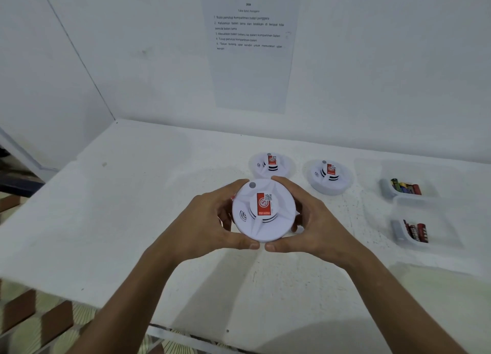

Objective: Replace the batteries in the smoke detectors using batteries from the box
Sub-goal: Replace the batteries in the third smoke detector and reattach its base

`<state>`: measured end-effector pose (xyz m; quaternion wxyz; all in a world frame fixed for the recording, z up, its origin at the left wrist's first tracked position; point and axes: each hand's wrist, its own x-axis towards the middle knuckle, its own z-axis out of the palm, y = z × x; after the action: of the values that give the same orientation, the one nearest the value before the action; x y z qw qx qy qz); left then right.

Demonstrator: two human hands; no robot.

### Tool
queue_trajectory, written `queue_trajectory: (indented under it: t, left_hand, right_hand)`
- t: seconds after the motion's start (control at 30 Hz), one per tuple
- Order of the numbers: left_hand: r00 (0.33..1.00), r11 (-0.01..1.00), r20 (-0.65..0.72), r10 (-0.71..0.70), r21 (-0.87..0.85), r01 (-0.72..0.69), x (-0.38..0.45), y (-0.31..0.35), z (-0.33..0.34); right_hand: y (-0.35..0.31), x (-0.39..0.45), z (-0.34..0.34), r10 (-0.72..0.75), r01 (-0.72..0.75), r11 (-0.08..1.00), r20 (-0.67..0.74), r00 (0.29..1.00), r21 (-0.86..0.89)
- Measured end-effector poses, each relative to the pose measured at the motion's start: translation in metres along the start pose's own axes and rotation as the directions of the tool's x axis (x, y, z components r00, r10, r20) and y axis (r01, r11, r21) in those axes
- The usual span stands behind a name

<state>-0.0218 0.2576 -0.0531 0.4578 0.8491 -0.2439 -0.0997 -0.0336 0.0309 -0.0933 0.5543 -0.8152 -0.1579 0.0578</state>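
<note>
A round white smoke detector (276,226) with a red label on its raised centre is held face up above the table between both hands. My left hand (210,221) wraps its left rim and my right hand (316,218) wraps its right rim, the thumbs almost touching at the near edge. Two more white detectors lie face up behind it, one (285,165) at centre and one (342,178) to its right. At the right stand two clear boxes: the far box (425,173) holds mixed-colour batteries (406,186), the near box (435,222) holds red and black batteries (417,231).
The white table (132,221) meets a white wall at the back. A printed instruction sheet (249,48) is stuck on that wall. The table's left and front edges drop to a patterned floor (39,319).
</note>
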Motion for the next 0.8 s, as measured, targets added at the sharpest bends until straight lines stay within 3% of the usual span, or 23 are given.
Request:
queue_trajectory:
  t: [0.8]
  left_hand:
    - [0.999, 0.989, 0.045, -0.011, -0.144, 0.017, 0.02, -0.009, -0.005]
  right_hand:
    - [0.007, 0.021, -0.008, -0.021, 0.019, 0.999, 0.047, 0.999, 0.05]
